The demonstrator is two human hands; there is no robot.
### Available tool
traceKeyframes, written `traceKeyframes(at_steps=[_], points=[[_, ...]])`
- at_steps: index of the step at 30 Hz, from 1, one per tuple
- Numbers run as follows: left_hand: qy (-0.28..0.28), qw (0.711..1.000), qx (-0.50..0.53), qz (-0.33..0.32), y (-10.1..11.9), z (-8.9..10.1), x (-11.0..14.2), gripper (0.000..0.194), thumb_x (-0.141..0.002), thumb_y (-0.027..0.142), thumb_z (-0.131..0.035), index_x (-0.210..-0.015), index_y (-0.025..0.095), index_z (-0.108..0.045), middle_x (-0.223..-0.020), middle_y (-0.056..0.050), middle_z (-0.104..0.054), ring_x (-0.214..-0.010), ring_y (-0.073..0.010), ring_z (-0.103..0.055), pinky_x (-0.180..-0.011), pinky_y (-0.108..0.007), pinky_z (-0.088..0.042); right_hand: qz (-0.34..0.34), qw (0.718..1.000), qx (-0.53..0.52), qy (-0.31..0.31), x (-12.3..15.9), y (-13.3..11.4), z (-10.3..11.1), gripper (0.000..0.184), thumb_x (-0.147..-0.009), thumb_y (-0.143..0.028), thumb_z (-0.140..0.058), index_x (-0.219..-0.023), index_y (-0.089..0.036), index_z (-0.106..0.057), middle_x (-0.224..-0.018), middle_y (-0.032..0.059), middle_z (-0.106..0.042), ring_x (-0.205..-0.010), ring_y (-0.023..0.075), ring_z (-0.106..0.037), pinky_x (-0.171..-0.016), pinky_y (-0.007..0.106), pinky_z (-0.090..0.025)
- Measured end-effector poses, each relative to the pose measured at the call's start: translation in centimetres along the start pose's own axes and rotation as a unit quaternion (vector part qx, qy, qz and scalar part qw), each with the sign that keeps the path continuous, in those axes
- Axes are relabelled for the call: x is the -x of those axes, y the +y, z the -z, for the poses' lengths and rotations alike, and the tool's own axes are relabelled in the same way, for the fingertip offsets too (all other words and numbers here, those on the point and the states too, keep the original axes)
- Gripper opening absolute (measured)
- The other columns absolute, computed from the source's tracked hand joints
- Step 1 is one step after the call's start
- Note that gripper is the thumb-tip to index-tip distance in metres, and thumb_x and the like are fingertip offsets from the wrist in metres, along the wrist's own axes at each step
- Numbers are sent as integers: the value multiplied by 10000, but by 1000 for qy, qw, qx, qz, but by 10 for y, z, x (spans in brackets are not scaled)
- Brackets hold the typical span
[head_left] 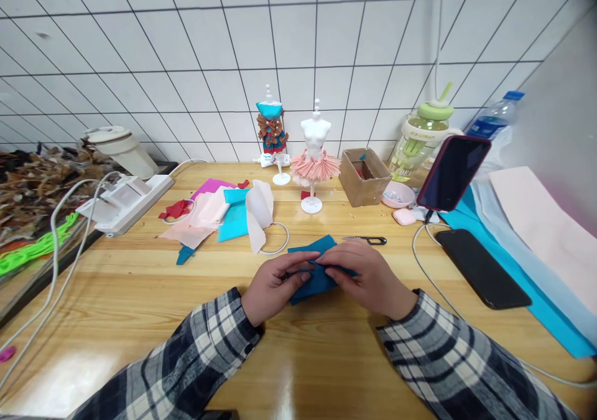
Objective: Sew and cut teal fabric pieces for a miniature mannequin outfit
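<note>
A piece of dark blue crepe paper lies at the middle front of the table, between my hands. My left hand pinches its left side, thumb and forefinger bent over it. From the right, my right hand grips the same sheet, its fingertips close to those of the left. Part of the paper is hidden under the fingers. Just behind my right hand lies a pair of black-handled thread snips. Farther back stands a small white dress form in a pink ruffled paper skirt.
A second dress form wears a blue, brown and red outfit. Paper scraps lie left; a cardboard box, phone on a stand, flat phone and large paper sheets are right. A power strip trails cables.
</note>
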State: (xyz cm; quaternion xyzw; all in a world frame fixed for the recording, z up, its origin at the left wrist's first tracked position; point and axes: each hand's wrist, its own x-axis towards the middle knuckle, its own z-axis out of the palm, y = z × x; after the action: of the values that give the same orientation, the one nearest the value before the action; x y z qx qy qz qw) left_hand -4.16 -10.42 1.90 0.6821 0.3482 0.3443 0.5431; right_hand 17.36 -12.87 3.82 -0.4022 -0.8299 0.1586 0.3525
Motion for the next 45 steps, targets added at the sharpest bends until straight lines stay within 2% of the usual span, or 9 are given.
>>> traceKeyframes(at_steps=[5, 12, 19, 25, 29, 33, 38, 42, 45], points=[[-12, 994, -94, -45, 0, -1, 2, 409, -848, 195, -570, -1254, 240, -573, -974, -37, -737, -892, -184, -673, -838, -300, -512, -59, 997, -37, -14, 1, 0, -8, 212, -838, -305, -615, -1032, -226, -649, -958, 33, -719, -861, 179, -646, -783, 342, -464], [81, 968, -233, -46, 2, -5, 4, 497, -770, 201, -663, -1251, 277, -566, -818, 20, -696, -738, -154, -637, -717, -260, -504, -53, 998, -30, 27, 4, -12, -16, 218, -894, -194, -495, -1037, -239, -654, -990, 31, -719, -900, 161, -649, -806, 318, -482], [115, 942, -284, -140, 7, -2, 0, 88, -761, 240, -684, -845, 215, -696, -859, -46, -637, -823, -188, -592, -742, -310, -484, -65, 998, -20, 12, 5, -19, -17, 279, -837, -242, -582, -1116, -229, -580, -1031, 53, -693, -921, 195, -640, -804, 343, -497], [151, 921, -310, -178, 12, -2, 5, 68, -764, 267, -699, -754, 208, -666, -1063, -72, -618, -1024, -235, -544, -913, -403, -414, -141, 987, -69, 24, 5, -19, -14, 331, -797, -203, -606, -1124, -235, -570, -953, 23, -693, -852, 167, -646, -764, 307, -512], [146, 941, -256, -168, 25, 0, -1, 65, -799, 265, -663, -777, 204, -658, -965, -59, -673, -976, -223, -577, -907, -378, -427, -134, 990, -51, 6, -14, -22, 3, 268, -779, -203, -631, -1045, -237, -634, -955, 12, -708, -864, 171, -650, -781, 310, -500], [172, 955, -212, -119, 62, 14, -27, 149, -820, 324, -632, -811, 181, -672, -807, -35, -687, -804, -196, -622, -756, -298, -479, -100, 995, -11, 15, -51, -36, 40, 146, -822, -225, -601, -941, -235, -687, -883, 2, -728, -803, 166, -664, -713, 283, -495], [97, 979, -121, -132, 109, 29, -50, 447, -717, 342, -740, -1128, 188, -656, -1044, -68, -701, -945, -231, -634, -828, -311, -496, -53, 990, 15, 130, -77, -56, 70, 234, -857, -168, -539, -1015, -252, -689, -1012, -6, -723, -952, 173, -655, -830, 285, -490], [98, 983, -144, -55, 117, 30, -47, 240, -766, 341, -688, -943, 187, -738, -901, -43, -735, -862, -222, -652, -767, -300, -513, -45, 990, 31, 131, -74, -57, 73, 239, -887, -198, -496, -1029, -242, -682, -1017, 2, -720, -949, 170, -655, -816, 283, -493], [84, 990, -97, -52, 114, 31, -41, 259, -834, 356, -615, -1010, 203, -725, -939, -30, -735, -864, -211, -654, -749, -288, -520, -77, 989, 56, 109, -68, -55, 79, 278, -860, -290, -569, -1126, -257, -641, -1025, 0, -712, -920, 173, -655, -782, 285, -495]])
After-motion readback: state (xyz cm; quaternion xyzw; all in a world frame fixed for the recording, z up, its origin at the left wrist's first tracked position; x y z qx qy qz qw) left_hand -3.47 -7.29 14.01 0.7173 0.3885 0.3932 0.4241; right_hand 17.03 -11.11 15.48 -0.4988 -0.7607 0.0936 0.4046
